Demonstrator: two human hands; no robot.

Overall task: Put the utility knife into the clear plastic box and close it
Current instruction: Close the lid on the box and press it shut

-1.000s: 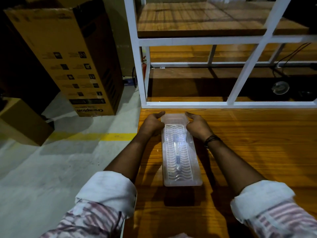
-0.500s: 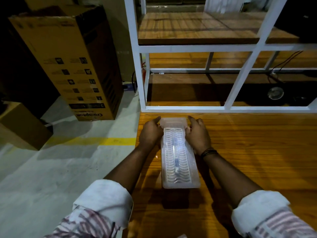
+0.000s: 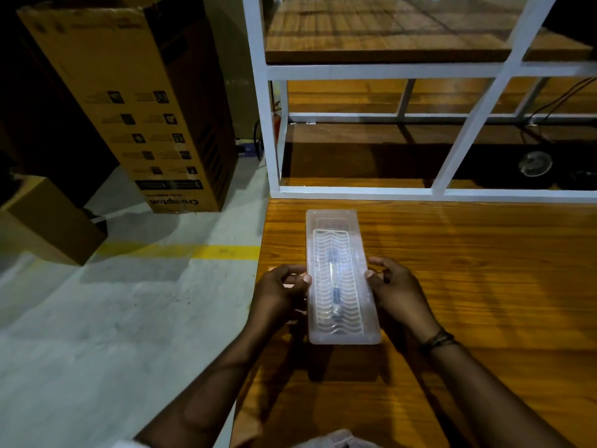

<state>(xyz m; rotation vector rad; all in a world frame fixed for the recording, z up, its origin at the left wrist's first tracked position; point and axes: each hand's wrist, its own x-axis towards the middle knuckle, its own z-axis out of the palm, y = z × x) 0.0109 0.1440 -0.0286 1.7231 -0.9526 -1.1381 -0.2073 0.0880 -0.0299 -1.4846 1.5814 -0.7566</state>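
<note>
The clear plastic box [image 3: 339, 276] lies lengthwise on the wooden table [image 3: 468, 286], its wavy-ribbed lid down over it. Through the lid the utility knife [image 3: 335, 286] shows as a dim, dark shape along the middle. My left hand [image 3: 281, 295] presses its thumb against the box's left long side. On the opposite long side my right hand [image 3: 394, 292] grips the box with thumb and fingers. Both hands sit about halfway along the box.
A white metal shelf frame [image 3: 355, 189] with wooden boards stands right behind the table's far edge. The table's left edge drops to a grey floor with a yellow line [image 3: 193, 252]. A tall cardboard carton [image 3: 139, 101] and a smaller box [image 3: 45, 221] stand on the floor at left.
Both hands have slid from the box's far end back along its sides to the middle. The box itself stays in place on the table.
</note>
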